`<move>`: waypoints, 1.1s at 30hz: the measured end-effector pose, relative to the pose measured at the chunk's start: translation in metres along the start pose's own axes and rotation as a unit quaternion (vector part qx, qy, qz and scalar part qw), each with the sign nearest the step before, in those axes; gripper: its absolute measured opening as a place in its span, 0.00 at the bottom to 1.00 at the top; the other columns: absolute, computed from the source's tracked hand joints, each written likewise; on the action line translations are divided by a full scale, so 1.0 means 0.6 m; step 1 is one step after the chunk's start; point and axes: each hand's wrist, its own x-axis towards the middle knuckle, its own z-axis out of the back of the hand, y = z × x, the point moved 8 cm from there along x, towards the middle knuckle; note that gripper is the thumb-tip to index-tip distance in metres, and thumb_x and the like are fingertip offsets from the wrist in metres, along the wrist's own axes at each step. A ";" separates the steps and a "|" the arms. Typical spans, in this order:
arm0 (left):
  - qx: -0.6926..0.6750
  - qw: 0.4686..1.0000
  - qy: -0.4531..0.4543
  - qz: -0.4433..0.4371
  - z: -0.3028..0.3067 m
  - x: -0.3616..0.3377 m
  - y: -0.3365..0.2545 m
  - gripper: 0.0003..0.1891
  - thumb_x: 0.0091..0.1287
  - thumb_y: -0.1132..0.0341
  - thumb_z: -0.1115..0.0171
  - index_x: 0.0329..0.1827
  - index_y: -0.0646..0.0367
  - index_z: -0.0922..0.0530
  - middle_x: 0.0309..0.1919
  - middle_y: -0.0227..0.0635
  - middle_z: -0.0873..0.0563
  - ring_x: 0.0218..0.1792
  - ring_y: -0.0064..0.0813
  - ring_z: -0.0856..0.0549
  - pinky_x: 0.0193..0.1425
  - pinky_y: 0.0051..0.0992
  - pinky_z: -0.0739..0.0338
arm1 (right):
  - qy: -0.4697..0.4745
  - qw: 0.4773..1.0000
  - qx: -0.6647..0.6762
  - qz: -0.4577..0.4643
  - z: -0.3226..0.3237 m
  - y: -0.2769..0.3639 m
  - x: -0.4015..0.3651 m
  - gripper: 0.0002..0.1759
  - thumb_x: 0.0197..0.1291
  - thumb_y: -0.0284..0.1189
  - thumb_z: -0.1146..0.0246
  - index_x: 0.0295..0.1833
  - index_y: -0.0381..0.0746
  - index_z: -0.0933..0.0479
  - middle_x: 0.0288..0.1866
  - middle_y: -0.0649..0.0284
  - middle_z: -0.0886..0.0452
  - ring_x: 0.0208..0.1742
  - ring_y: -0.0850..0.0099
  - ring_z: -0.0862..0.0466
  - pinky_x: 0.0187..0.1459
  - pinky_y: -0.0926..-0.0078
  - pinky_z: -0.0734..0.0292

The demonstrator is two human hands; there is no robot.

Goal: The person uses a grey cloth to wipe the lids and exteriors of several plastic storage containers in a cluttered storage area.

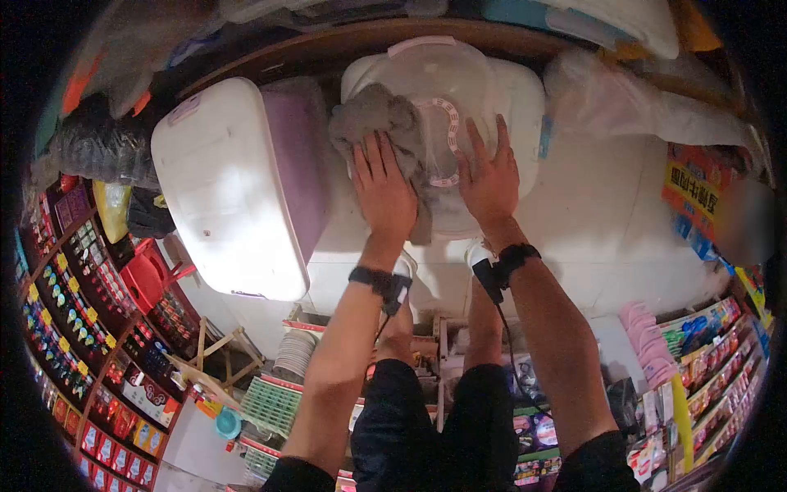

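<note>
A clear plastic container [402, 66] with a pale pink handle at its far side lies over a larger white lid [525, 98]. A curved pink-and-white patterned strip [452, 123] marks its surface. My left hand [384, 184] rests on a crumpled grey cloth [361, 115], fingers stretched out over it. The cloth covers the container's left part and trails down below the hand. To the right, my right hand [492, 176] lies spread against the clear plastic beside the strip, holding nothing.
A large storage box with a white lid [225, 189] and purple side stands left. A red stool [147, 275] and a wooden folding frame [217, 353] are farther left. Shelves of packaged goods [106, 369] line both sides. Plastic-wrapped items [607, 98] lie at the back right.
</note>
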 end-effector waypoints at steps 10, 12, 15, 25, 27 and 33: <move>0.053 0.966 -0.013 -0.254 0.017 0.162 -0.016 0.40 0.61 0.65 0.32 0.80 0.58 0.34 0.80 0.43 0.35 0.80 0.54 0.39 0.83 0.58 0.45 | -0.013 1.000 0.027 -0.003 -0.003 -0.007 -0.006 0.31 0.70 0.42 0.37 0.78 0.54 0.30 0.83 0.49 0.40 0.62 0.48 0.20 0.62 0.51 0.20; 0.053 0.968 -0.009 -0.245 0.002 0.148 0.005 0.41 0.61 0.66 0.32 0.80 0.61 0.36 0.80 0.45 0.35 0.80 0.55 0.39 0.84 0.56 0.44 | -0.011 1.000 0.024 -0.005 -0.001 -0.006 -0.006 0.31 0.70 0.42 0.37 0.78 0.55 0.30 0.83 0.49 0.40 0.62 0.48 0.20 0.62 0.51 0.20; 0.068 0.984 -0.016 -0.162 0.027 0.081 0.002 0.41 0.62 0.68 0.34 0.81 0.65 0.38 0.81 0.49 0.37 0.79 0.55 0.38 0.83 0.54 0.42 | -0.003 1.000 0.015 -0.005 0.001 -0.004 -0.004 0.32 0.71 0.43 0.37 0.78 0.56 0.30 0.83 0.49 0.41 0.63 0.48 0.20 0.62 0.52 0.20; -0.011 0.993 0.117 -0.007 -0.035 -0.164 -0.105 0.41 0.59 0.71 0.39 0.78 0.74 0.38 0.82 0.58 0.42 0.79 0.63 0.41 0.82 0.55 0.45 | 0.009 1.000 0.026 -0.007 -0.007 -0.012 -0.007 0.32 0.72 0.44 0.38 0.79 0.57 0.32 0.84 0.49 0.42 0.63 0.47 0.20 0.63 0.50 0.20; -0.060 0.988 0.144 -0.021 -0.044 -0.195 -0.154 0.40 0.60 0.70 0.39 0.78 0.73 0.38 0.82 0.57 0.42 0.80 0.62 0.41 0.82 0.55 0.44 | 0.012 1.000 0.016 -0.006 -0.001 -0.016 -0.003 0.32 0.71 0.43 0.37 0.79 0.56 0.31 0.84 0.49 0.42 0.62 0.46 0.20 0.63 0.50 0.20; -0.034 0.984 0.159 -0.079 -0.062 -0.202 -0.130 0.40 0.62 0.68 0.37 0.79 0.69 0.37 0.82 0.53 0.41 0.80 0.58 0.38 0.83 0.54 0.45 | 0.011 0.999 0.036 -0.009 -0.001 -0.010 0.000 0.31 0.70 0.42 0.35 0.78 0.58 0.30 0.83 0.49 0.40 0.66 0.45 0.22 0.65 0.51 0.21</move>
